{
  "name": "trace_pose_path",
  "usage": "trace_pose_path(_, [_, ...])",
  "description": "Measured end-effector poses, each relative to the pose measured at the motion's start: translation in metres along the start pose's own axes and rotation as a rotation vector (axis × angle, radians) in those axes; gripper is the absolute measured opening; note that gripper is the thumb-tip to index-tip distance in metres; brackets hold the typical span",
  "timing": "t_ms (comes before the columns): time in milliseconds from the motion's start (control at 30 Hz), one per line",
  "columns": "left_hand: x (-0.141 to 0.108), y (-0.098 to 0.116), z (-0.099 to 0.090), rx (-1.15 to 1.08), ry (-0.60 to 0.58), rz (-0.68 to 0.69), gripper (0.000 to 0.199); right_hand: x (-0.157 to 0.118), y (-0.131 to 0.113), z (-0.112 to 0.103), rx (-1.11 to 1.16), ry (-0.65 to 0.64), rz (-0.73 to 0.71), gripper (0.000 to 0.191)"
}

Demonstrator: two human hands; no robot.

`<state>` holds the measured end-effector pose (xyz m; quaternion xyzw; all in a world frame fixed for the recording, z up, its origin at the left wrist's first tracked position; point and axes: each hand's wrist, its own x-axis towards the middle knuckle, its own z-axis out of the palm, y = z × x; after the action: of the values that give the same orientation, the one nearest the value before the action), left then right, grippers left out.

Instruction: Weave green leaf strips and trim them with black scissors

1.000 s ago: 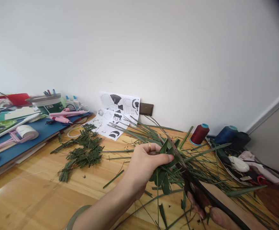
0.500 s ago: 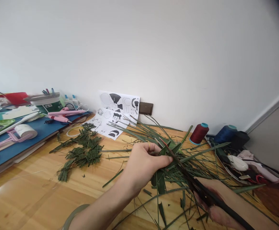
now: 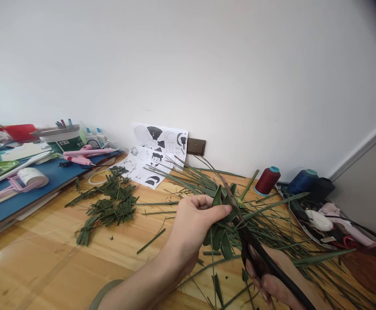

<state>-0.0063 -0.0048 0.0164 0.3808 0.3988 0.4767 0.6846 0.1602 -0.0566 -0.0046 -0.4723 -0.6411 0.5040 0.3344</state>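
Between thumb and fingers, my left hand (image 3: 197,219) pinches a piece woven from green leaf strips (image 3: 222,241), whose ends hang below the thumb. My right hand (image 3: 278,277) grips the black handles of a pair of scissors (image 3: 254,241). The scissor blades point up and away, lying against the leaf ends beside my left thumb. Under and behind both hands spreads a heap of long green leaf strips (image 3: 272,228), with short cut bits around it. To the left lies a pile of woven leaf pieces (image 3: 113,202), apart from my hands.
A printed paper sheet (image 3: 155,157) leans against the wall by a dark wall socket (image 3: 196,146). On the right stand a red thread spool (image 3: 268,181) and a tray (image 3: 299,226) of odds and ends. A pink glue gun (image 3: 84,154) and tub (image 3: 60,138) sit left.
The scissors have turned more upright and opened a little, with my right hand shifting slightly left. The leaf piece in my left hand has tilted and its hanging ends show more.
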Motion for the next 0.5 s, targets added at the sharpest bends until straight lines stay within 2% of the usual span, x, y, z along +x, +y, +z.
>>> trace_pose_path(100, [0.0, 0.0, 0.001, -0.035, 0.004, -0.019, 0.017, 0.0, 0.002, 0.003, 0.032, -0.037, -0.023, 0.034])
trace_pose_path(233, [-0.001, 0.001, 0.001, -0.068, 0.0, -0.027, 0.018, 0.002, 0.002, 0.006, 0.041, 0.039, -0.024, 0.029])
trace_pose_path(300, [-0.001, 0.001, 0.001, -0.073, -0.007, -0.029, 0.018, 0.003, -0.002, 0.005, 0.041, -0.008, -0.036, 0.028])
trace_pose_path(367, [-0.002, 0.001, 0.0, -0.067, -0.016, -0.032, 0.018, 0.003, -0.007, 0.003, 0.031, -0.071, -0.039, 0.033])
trace_pose_path(500, [-0.002, 0.001, 0.0, -0.039, -0.034, -0.034, 0.019, 0.001, -0.009, -0.003, -0.094, -0.08, 0.004, 0.044])
